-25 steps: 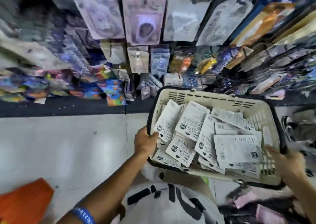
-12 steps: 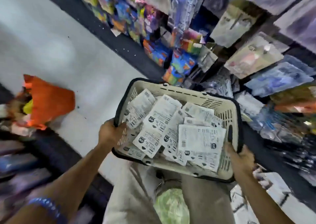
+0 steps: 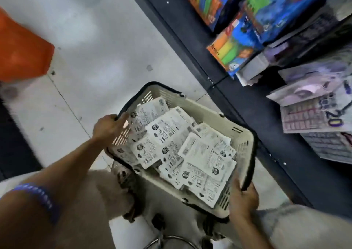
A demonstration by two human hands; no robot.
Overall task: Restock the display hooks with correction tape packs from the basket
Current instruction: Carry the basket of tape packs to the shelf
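Observation:
A beige plastic basket (image 3: 206,110) with a black rim and handles sits low in front of me, above the white floor. It is full of several white correction tape packs (image 3: 172,129) lying back side up with black print. My left hand (image 3: 108,127) grips the basket's left rim, fingers curled over the edge. My right hand (image 3: 242,199) grips the rim and black handle at the near right corner. No display hooks show clearly; packaged goods hang at the right.
A dark shelf base (image 3: 238,100) runs diagonally along the right. Colourful boxes (image 3: 234,45) and carded packs (image 3: 312,115) crowd it at the upper right. An orange object (image 3: 21,52) lies on the white tiled floor (image 3: 99,45) at the left. My knees are below the basket.
The view has swung down and left, away from the hanging display toward the floor. The basket has come lower and turned, with both hands still on its rim.

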